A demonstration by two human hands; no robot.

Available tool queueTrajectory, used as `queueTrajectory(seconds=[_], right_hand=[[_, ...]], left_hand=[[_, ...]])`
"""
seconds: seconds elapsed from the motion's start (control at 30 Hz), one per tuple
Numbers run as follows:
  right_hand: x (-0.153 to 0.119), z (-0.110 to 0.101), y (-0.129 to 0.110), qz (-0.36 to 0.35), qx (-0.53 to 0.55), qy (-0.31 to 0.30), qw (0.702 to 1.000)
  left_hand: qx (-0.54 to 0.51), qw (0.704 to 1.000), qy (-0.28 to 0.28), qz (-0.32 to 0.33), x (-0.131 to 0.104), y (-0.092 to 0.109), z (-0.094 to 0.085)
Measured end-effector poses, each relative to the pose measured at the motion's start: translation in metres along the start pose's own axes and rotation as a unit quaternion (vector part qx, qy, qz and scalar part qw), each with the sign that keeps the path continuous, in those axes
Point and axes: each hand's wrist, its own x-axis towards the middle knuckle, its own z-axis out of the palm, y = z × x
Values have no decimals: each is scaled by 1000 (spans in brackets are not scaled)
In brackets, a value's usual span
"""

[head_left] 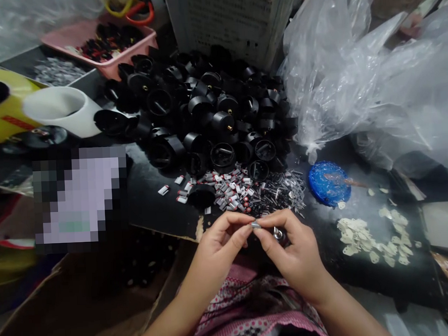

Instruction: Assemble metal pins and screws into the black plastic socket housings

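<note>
My left hand (224, 241) and my right hand (297, 248) meet at the table's front edge, fingertips pinched together. Between them is a small grey metal part (255, 224), mostly covered by the fingers. Under the curled fingers of my right hand shows a shiny metal piece (278, 233); its kind and whether it is gripped I cannot tell. Just beyond the hands lie a heap of small white-and-red parts (230, 191), a pile of tiny springs (271, 195) and thin metal pins (294, 188). Behind these rises a large heap of round black plastic housings (201, 105).
At right are a blue lid (328, 183) with a stick across it, pale flat tabs (357, 239) and clear plastic bags (339, 79). Far left stand a pink basket (117, 68), a white tub (56, 108) and a yellow container (12, 115). A blurred-out panel (84, 194) is at left.
</note>
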Motion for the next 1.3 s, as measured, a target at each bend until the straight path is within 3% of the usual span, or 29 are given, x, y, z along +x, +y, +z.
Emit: queueTrajectory(seconds=[0.1, 0.17, 0.27, 0.33, 0.4, 0.43, 0.53, 0.6, 0.73, 0.83, 0.9, 1.0, 1.07, 1.13, 1.2, 1.3], right_hand=[[-1, 1, -3, 31, 46, 1, 998], [0, 1, -6, 120, 130, -19, 984], [2, 2, -7, 267, 311, -78, 909], [2, 1, -5, 308, 387, -107, 863], [2, -1, -4, 312, 377, -114, 865], [2, -2, -3, 303, 345, -108, 882], [6, -7, -1, 262, 227, -84, 934], [9, -7, 0, 240, 180, -82, 950], [10, -5, 2, 196, 126, -59, 971], [8, -5, 3, 188, 106, -46, 975], [6, -6, 3, 196, 102, -45, 974], [5, -5, 2, 199, 104, -39, 974], [4, -2, 2, 186, 97, -32, 977], [3, 2, 2, 171, 82, -33, 981], [1, 5, 3, 168, 63, -45, 983], [3, 3, 9, 140, 15, -94, 986]], left_hand=[[-53, 998, -5, 19, 3, -3, 2], [-26, 996, 4, 89, 4, -4, 1], [76, 966, 12, 246, 2, -3, -5], [145, 936, -21, 321, 2, 1, -14], [208, 915, -46, 343, 4, 6, -27], [236, 912, -24, 335, 6, 8, -35], [315, 899, 149, 265, 18, 14, -58], [356, 884, 208, 222, 30, 13, -69], [368, 894, 164, 197, 48, 5, -78], [303, 919, 204, 145, 47, 4, -71], [205, 948, 223, 98, 38, 6, -60], [-60, 989, 133, -4, 20, 9, -34], [-220, 971, 64, -67, 9, 6, -16], [-291, 951, 43, -95, 0, -1, -1], [-313, 942, 48, -106, -6, -8, 6], [-291, 948, 73, -105, -9, -16, 2]])
